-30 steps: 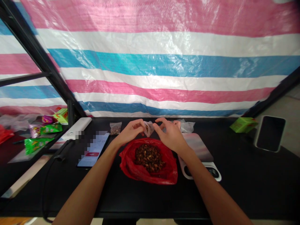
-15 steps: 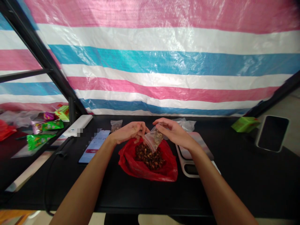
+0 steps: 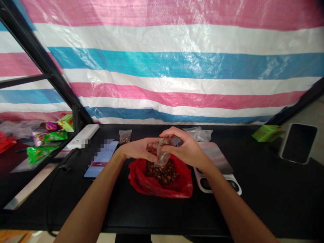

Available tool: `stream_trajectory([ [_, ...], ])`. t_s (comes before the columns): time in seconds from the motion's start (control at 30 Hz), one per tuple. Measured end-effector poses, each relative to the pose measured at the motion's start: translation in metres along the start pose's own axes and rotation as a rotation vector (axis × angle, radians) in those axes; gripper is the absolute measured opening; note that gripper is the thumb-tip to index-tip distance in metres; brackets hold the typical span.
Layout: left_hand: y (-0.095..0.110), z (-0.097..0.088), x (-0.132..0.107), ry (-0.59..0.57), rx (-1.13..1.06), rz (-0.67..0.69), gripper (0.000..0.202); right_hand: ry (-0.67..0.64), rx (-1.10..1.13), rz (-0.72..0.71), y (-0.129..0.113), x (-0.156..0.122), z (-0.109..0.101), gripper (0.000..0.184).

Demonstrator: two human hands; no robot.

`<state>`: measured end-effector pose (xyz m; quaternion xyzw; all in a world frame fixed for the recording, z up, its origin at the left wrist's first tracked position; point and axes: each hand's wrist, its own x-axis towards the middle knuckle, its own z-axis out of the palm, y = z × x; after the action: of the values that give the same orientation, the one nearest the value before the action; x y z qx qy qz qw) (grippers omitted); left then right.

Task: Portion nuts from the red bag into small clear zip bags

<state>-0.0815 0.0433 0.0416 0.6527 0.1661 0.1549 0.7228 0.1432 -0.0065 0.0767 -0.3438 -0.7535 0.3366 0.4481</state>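
Observation:
My right hand (image 3: 182, 145) is closed around a small clear zip bag (image 3: 162, 156), its thumb across the front. Brown bits show inside the upper part of the bag. At the bag's left edge, my left hand (image 3: 139, 148) pinches it, thumb at the lower corner; some of its fingers are hidden behind. Both hands hover over a red plastic bag (image 3: 177, 189), spread open on the table and holding a heap of brown, seed-like pieces (image 3: 162, 174).
A filled zip bag (image 3: 125, 136) lies behind my left wrist. A phone (image 3: 101, 162) lies left, a kitchen scale (image 3: 217, 158) right, partly under my forearm. Clear bags (image 3: 202, 135), a green box (image 3: 267, 133) and an upright white-framed device (image 3: 299, 143) stand further back.
The zip bag has turned more upright and narrower between my hands. My left hand has come down and right, its thumb now on the bag's lower edge.

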Motion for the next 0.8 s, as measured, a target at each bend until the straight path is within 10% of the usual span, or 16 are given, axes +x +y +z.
stream_trajectory([
  [0.47,0.008,0.005,0.004,0.041,0.126,0.008,0.042,-0.127,0.143,-0.078,-0.005,-0.001,-0.012,0.024],
  [0.8,0.005,0.004,0.006,-0.044,0.122,0.021,0.04,0.016,0.187,-0.048,0.01,0.003,-0.005,0.02],
])
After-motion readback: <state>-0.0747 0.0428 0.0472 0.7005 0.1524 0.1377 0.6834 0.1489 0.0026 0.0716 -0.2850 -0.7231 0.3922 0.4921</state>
